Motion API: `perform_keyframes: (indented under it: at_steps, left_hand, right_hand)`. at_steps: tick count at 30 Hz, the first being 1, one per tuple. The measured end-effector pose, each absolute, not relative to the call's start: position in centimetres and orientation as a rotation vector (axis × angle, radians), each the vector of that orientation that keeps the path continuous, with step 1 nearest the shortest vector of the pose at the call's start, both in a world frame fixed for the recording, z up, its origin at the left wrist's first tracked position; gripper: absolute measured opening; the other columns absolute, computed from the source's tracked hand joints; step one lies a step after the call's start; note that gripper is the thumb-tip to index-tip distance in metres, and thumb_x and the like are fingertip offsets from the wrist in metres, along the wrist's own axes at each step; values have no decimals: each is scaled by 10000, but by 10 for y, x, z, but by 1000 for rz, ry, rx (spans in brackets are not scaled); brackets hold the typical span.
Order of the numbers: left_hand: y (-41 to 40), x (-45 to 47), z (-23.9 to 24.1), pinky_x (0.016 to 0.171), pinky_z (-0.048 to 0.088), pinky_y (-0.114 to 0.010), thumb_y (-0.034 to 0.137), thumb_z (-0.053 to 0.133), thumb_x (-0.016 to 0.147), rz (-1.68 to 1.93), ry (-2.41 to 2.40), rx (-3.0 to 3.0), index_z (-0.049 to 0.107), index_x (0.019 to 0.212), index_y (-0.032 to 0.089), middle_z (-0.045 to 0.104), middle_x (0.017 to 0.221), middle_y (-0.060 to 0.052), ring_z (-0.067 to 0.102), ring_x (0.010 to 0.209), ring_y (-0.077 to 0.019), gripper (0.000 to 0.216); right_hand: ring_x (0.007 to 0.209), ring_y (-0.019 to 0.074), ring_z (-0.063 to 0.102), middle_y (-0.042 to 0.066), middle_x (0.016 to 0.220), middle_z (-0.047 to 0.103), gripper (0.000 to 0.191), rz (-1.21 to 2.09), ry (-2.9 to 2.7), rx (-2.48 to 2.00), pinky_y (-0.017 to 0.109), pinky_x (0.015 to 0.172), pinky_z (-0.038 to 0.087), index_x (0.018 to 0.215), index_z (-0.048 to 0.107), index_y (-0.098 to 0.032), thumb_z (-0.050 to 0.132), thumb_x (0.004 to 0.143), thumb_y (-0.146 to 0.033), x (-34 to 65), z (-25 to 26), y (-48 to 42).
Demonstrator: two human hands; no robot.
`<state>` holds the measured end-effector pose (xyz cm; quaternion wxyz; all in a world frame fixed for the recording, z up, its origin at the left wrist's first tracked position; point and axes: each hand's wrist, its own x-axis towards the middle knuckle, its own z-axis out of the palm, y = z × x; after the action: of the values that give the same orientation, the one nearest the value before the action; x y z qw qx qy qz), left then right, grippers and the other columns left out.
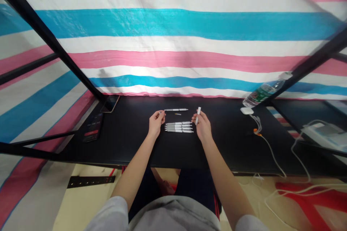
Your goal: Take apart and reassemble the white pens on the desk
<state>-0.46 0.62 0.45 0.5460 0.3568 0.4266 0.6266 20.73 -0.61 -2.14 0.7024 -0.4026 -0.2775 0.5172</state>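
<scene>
My right hand [202,126] is closed around a white pen barrel [198,113] that sticks up from its fingers. My left hand [155,122] is pinched on a small part I cannot make out, near its fingertips. Between the two hands lies a row of several white pens [179,127] side by side on the black table [130,140]. Just beyond them rest one more white pen [176,109] and a thin dark refill [174,113].
A phone [110,103] and a dark device [93,127] lie at the table's left. A water bottle [264,92], a white charger [246,110] and white cables [273,151] sit at the right. Black frame bars cross both sides; a striped tarp hangs behind.
</scene>
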Motion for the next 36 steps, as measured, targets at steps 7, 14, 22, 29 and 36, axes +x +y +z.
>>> perform_keyframes:
  at_steps: [7,14,22,29,36]
  left_hand:
    - [6,-5,4,451,292,-178,394,789,653,1479,1005,837,661,798,141,579,683,-17,462,556,-61,318]
    - [6,-4,4,455,294,-179,399,776,659,1472,1019,852,654,805,141,570,680,-9,461,556,-60,320]
    - [6,-4,5,452,283,-184,392,788,653,1477,1017,835,654,792,146,572,670,-11,462,554,-65,313]
    - [5,-4,5,458,286,-187,399,788,654,1476,985,847,656,794,148,569,674,-10,458,557,-64,317]
    - [4,-3,5,462,285,-180,400,780,667,1444,970,874,658,805,144,566,677,-9,459,559,-59,315]
  right_hand:
    - [728,152,641,0,774,673,339,1081,-682,-933,309,687,514,984,636,-208,732,687,-340,203,-19,-7]
    - [1058,234,637,84,1034,719,242,921,-917,-971,424,952,446,837,576,-206,731,693,-325,198,-13,-13]
    - [1077,232,623,95,1069,704,152,861,-1097,-989,405,951,448,851,590,-204,654,776,-320,198,-13,-15]
    - [795,206,582,63,846,637,262,341,-1388,-1325,360,788,479,1036,691,-184,513,867,-273,197,-18,-20]
    - [805,195,541,54,837,572,318,192,-1717,-1232,322,761,482,1152,672,-212,455,918,-213,191,-18,-24]
